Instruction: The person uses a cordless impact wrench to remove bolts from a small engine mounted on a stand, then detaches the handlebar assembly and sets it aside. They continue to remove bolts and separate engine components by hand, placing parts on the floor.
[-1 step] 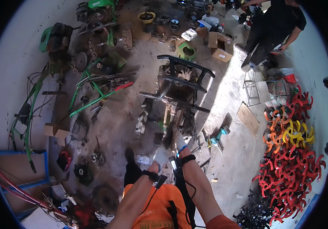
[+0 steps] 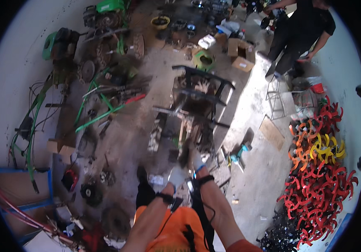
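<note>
My left hand (image 2: pixel 176 174), in a whitish glove, is at the near end of a black metal-framed machine (image 2: pixel 199 90) standing on the floor. My right hand (image 2: pixel 196 160), gloved too, reaches a little farther forward on the right. A dark, blurred part (image 2: pixel 184 154) lies just ahead of my hands, against the machine's near end. The fingers of both hands are smeared and partly hidden, so their grip does not show. A rusty beam (image 2: pixel 183 128) runs along the machine beyond them.
To the right lies a teal power tool (image 2: pixel 240 153). Piled along the right wall are red curved blades (image 2: pixel 315 197), with orange and yellow ones. Green frame tubes (image 2: pixel 105 111) lie at left. An open cardboard box (image 2: pixel 240 54) and another person (image 2: pixel 298 38) are at far right.
The view has shifted slightly, moving the machine a little lower in the picture. My hands stay at its near end. The other person's lowered hand has shifted slightly.
</note>
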